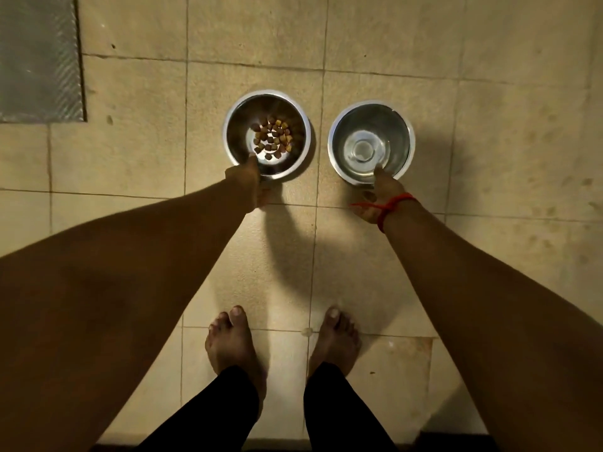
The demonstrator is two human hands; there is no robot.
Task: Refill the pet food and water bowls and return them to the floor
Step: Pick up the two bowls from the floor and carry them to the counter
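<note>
Standing barefoot on the tiled floor, left foot and right foot side by side with a gap between, toes pointing to the far side. Wearing black trouser legs down to the ankles.

Stretching both bare forearms down and away from the near corners toward the middle of the scene. Wearing a red thread tied round the right wrist.

Gripping the near rim of the food bowl with the left hand: thumb hooking over the rim into the bowl, remaining fingers hiding under the outside wall, so pinching the rim between them. Gripping the near rim of the water bowl with the right hand the same way, thumb lying inside over the rim, other fingers curling below and mostly out of sight.

Holding the two steel bowls just beyond the feet, food bowl left, water bowl right, near each other but apart. Carrying a loose scatter of brown kibble in the left bowl, covering only part of its bottom. Carrying clear water low in the right bowl. Casting shadows to the right of each bowl; not possible to tell whether resting on the tiles or hanging just above them.

Lying at the far left, well apart from the bowls: a grey ribbed mat.
</note>
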